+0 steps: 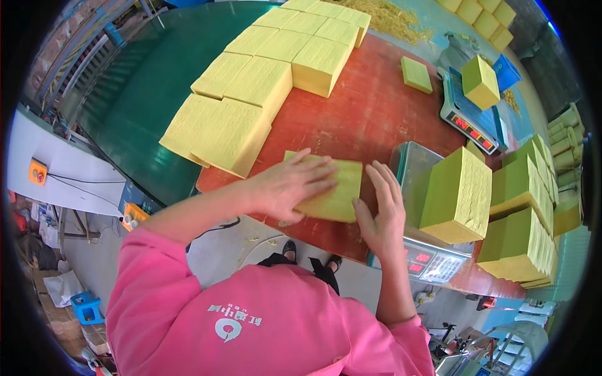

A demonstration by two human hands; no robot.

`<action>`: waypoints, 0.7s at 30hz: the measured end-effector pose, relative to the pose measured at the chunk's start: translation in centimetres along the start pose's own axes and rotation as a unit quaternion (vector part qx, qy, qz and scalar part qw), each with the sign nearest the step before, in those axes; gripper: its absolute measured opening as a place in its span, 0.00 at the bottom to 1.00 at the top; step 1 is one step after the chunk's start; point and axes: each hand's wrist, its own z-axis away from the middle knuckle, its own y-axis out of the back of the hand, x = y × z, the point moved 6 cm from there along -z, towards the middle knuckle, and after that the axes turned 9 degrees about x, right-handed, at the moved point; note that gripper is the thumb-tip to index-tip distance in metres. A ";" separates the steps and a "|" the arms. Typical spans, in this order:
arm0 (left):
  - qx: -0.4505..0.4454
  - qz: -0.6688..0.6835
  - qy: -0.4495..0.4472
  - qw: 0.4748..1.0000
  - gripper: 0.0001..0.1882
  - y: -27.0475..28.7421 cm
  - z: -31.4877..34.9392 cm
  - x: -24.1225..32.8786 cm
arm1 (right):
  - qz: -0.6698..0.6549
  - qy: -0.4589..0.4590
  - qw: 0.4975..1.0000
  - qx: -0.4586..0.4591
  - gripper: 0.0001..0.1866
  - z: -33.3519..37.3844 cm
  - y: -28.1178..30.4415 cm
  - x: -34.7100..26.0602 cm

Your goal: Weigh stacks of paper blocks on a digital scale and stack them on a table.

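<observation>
Left hand [293, 185] and right hand [384, 216] at one pad [340, 194]!

There it lies, on the red tabletop [376, 106]: left fingers slightly spread across it, right fingers wide from the thumb by its right edge. Two scales [433, 263] rightward, one block [461, 194] each!

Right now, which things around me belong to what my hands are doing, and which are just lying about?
Likely part of the work:
flat yellow slab under your left hand
near scale by your right hand
yellow block on that scale
grouped yellow blocks farther left
red table

Apparently just lying about:
blue stool
crumpled white bag
</observation>
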 end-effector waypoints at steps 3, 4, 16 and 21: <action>0.091 0.033 0.050 0.994 0.40 0.2 4.6 1.7 | -0.020 -0.056 0.991 -0.120 0.32 1.8 -3.4 2.4; 0.157 0.046 0.115 0.980 0.39 0.3 6.7 1.8 | -0.018 -0.081 0.982 -0.171 0.32 2.7 -4.3 2.5; 0.420 0.696 0.433 0.390 0.39 -10.6 15.2 6.8 | -0.058 -0.068 0.980 -0.180 0.39 9.0 -6.1 -1.7; 0.429 0.645 0.451 0.444 0.35 -9.5 15.1 8.7 | -0.086 -0.113 0.970 -0.197 0.39 10.9 -5.4 -1.0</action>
